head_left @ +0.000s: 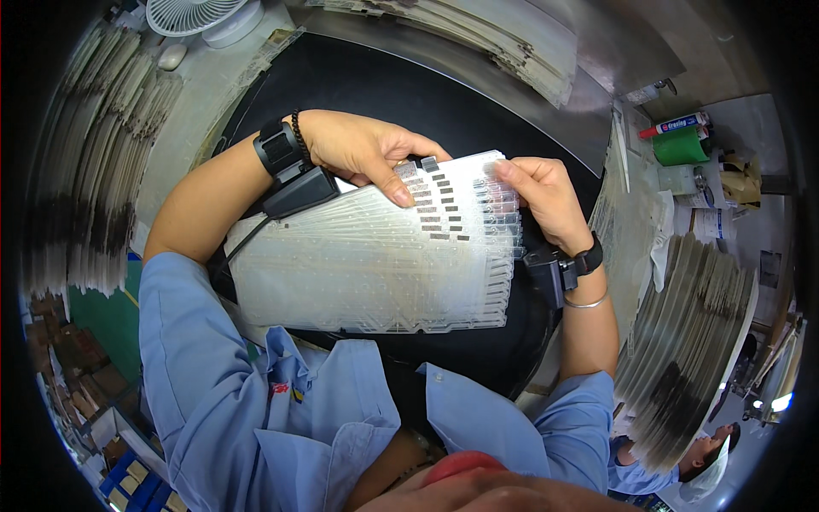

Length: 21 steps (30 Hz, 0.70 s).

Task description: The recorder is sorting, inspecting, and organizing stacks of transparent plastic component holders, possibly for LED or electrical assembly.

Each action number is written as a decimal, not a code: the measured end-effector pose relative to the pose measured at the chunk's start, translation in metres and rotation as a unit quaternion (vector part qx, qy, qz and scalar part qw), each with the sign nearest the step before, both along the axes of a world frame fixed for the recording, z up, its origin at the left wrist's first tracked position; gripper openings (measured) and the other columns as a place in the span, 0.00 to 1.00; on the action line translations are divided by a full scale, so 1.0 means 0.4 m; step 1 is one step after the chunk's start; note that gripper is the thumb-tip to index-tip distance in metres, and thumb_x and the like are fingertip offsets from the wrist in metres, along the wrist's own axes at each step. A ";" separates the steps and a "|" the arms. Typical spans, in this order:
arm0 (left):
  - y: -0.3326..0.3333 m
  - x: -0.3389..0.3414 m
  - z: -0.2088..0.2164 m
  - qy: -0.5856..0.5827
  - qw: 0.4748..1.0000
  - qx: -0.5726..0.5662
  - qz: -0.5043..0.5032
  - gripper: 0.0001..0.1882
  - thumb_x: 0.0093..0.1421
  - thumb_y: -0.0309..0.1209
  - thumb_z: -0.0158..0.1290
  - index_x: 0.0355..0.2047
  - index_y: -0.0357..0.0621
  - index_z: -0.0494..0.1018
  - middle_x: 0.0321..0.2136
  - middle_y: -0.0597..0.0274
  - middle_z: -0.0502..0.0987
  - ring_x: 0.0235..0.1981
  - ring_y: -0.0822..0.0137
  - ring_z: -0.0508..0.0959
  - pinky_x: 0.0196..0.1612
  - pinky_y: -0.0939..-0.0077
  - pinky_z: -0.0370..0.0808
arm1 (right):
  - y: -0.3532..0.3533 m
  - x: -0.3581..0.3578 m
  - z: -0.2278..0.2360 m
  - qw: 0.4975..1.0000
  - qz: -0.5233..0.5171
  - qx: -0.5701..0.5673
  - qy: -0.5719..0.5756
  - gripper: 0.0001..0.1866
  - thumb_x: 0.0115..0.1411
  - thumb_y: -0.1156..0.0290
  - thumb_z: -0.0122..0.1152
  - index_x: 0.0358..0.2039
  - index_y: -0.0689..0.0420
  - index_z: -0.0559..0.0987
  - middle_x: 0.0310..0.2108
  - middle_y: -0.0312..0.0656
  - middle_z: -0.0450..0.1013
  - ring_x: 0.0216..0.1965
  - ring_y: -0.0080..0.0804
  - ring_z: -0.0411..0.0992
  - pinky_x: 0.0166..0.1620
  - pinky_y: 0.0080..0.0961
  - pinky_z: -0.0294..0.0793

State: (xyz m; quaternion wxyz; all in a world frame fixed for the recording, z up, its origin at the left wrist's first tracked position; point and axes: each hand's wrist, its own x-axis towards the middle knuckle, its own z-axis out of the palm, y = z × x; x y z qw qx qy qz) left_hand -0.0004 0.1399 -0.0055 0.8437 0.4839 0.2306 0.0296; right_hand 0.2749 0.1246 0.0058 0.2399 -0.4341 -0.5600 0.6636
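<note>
Fanned stack of clear, thin plastic sheets (375, 264) with small dark rectangular pads printed near one end was the main thing here, held up over a round black counter (375, 94) right in front of the person's chest. The stack spread out like a hand of cards, wide end pointing to the person's left, pad end up between both hands.

Around the counter sat big leaning piles of similar flat sheets: one pile on the far left (94, 162), one along the top (503, 34), another on the right (691, 341). A white round fan (192, 13) sat at the top left, and a green roll (680, 147) was off to the upper right.

The left hand (358, 149) lay across the top edge of the stack, its grip pinching the sheets with the thumb pressed down beside the dark pads. The right hand (546, 200) had its grip pinched on the right end of the fan, fingertips curled over the edge. Both wrists wore black strapped devices, the left one (290, 171) with a cable running off it.
</note>
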 end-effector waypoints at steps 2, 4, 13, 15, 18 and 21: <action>-0.002 0.002 0.007 0.002 1.000 0.005 0.005 0.40 0.53 0.25 0.62 0.62 0.32 0.54 0.51 0.49 0.71 0.51 0.68 0.74 0.53 0.75 0.73 | -0.004 -0.003 -0.002 0.998 0.006 0.055 -0.018 0.13 0.60 0.65 0.61 0.29 0.64 0.82 0.21 0.31 0.74 0.22 0.12 0.65 0.27 0.12 0.64; -0.002 0.000 0.007 0.007 1.000 0.010 0.005 0.39 0.53 0.25 0.62 0.62 0.31 0.54 0.51 0.49 0.71 0.51 0.68 0.74 0.53 0.75 0.73 | -0.003 -0.001 0.008 0.999 0.012 0.037 -0.014 0.13 0.61 0.66 0.61 0.30 0.65 0.82 0.22 0.31 0.74 0.23 0.12 0.65 0.27 0.12 0.64; -0.002 -0.003 0.001 -0.001 1.000 -0.004 0.010 0.39 0.53 0.24 0.61 0.61 0.31 0.54 0.52 0.49 0.70 0.52 0.67 0.73 0.54 0.75 0.72 | 0.001 0.003 0.010 0.999 0.027 0.026 -0.018 0.11 0.61 0.68 0.60 0.34 0.65 0.81 0.26 0.33 0.76 0.26 0.12 0.67 0.31 0.11 0.66; -0.005 -0.004 -0.003 -0.004 1.000 -0.009 0.012 0.39 0.53 0.24 0.61 0.61 0.31 0.54 0.52 0.49 0.70 0.52 0.67 0.73 0.54 0.74 0.72 | -0.001 -0.001 0.015 0.999 0.032 0.007 -0.009 0.11 0.61 0.68 0.60 0.34 0.66 0.81 0.26 0.33 0.76 0.26 0.12 0.67 0.30 0.11 0.66; -0.006 -0.002 -0.007 -0.026 0.999 0.008 0.029 0.36 0.53 0.26 0.61 0.60 0.33 0.57 0.46 0.50 0.75 0.43 0.69 0.79 0.43 0.82 0.79 | -0.004 -0.005 0.004 1.000 0.007 0.003 0.017 0.11 0.61 0.68 0.60 0.34 0.66 0.81 0.25 0.32 0.75 0.25 0.11 0.66 0.29 0.11 0.65; 0.001 0.000 -0.003 -0.006 1.000 -0.014 0.008 0.39 0.53 0.24 0.61 0.62 0.32 0.54 0.52 0.50 0.70 0.52 0.67 0.73 0.54 0.74 0.72 | -0.004 -0.001 -0.001 0.999 0.004 0.042 -0.009 0.11 0.61 0.69 0.60 0.34 0.66 0.81 0.25 0.33 0.76 0.25 0.12 0.67 0.29 0.11 0.65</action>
